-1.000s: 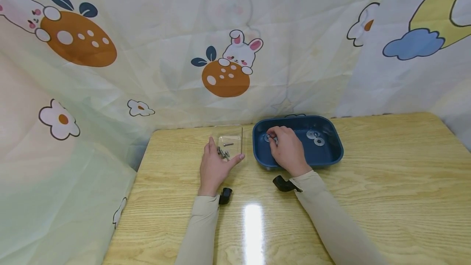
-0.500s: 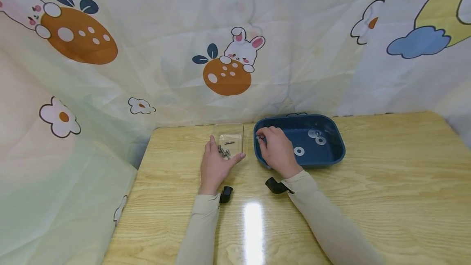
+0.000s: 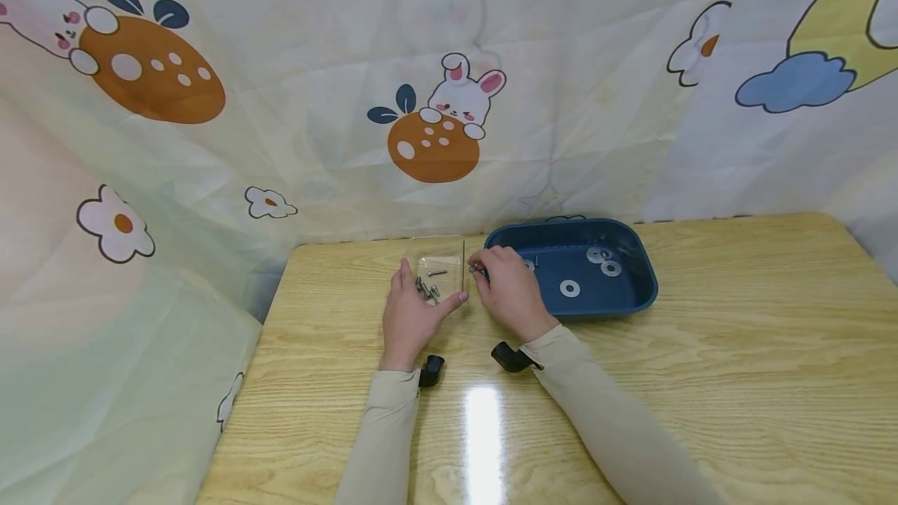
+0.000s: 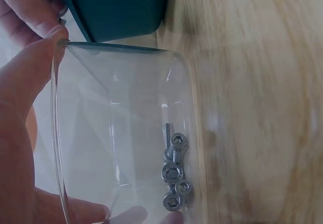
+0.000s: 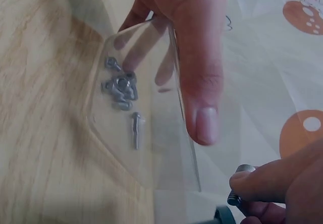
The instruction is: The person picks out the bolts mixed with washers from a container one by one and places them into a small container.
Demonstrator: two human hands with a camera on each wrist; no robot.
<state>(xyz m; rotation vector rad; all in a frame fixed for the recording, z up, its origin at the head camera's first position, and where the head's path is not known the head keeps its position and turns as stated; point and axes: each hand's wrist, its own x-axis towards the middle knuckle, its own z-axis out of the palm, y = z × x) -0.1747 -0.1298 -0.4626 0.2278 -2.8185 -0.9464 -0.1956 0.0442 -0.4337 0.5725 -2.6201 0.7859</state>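
Observation:
My left hand holds the clear plastic box from the near side, thumb at the right rim and fingers along the left. Several socket-head screws lie clustered on the box floor, and one longer screw lies apart from them. Between thumb and fingertips, my right hand pinches a socket-head screw with a knurled head. That hand is over the left rim of the dark blue tray, its fingertips close to the box's right side. The fingers partly cover the screw.
In the tray lie several flat washers and a small upright screw. A patterned cloth hangs behind the wooden table. Each wrist carries a black camera mount.
My right hand has moved left from inside the tray to beside the clear box, carrying the screw. More washers in the tray now show. The left hand stays on the box.

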